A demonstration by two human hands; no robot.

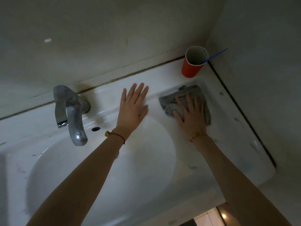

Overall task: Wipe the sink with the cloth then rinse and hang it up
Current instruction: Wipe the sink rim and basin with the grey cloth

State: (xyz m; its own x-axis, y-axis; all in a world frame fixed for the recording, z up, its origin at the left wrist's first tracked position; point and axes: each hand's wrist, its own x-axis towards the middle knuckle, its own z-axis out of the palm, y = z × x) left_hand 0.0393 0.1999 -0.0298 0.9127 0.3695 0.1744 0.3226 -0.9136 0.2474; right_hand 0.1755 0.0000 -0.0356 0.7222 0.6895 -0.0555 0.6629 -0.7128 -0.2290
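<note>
Tap (71, 111) sits off to the left of the left hand (132, 110), which lies open and flat on the sink (228, 128) ledge. Just right of it, the right hand (191, 115) presses the cloth (182, 98) flat, fingers spread; cup (193, 64) beyond it.

A red paper cup (192, 67) with a white inside stands upright in the far right corner, where the two pale walls (114, 38) meet. A thin blue stick (215, 55) leans out of it over the rim, pointing up and to the right. Dark grime runs along the seam (241, 111) at the foot of the right-hand wall. At the bottom edge, a lit patch of tiled floor (210, 217) shows.
</note>
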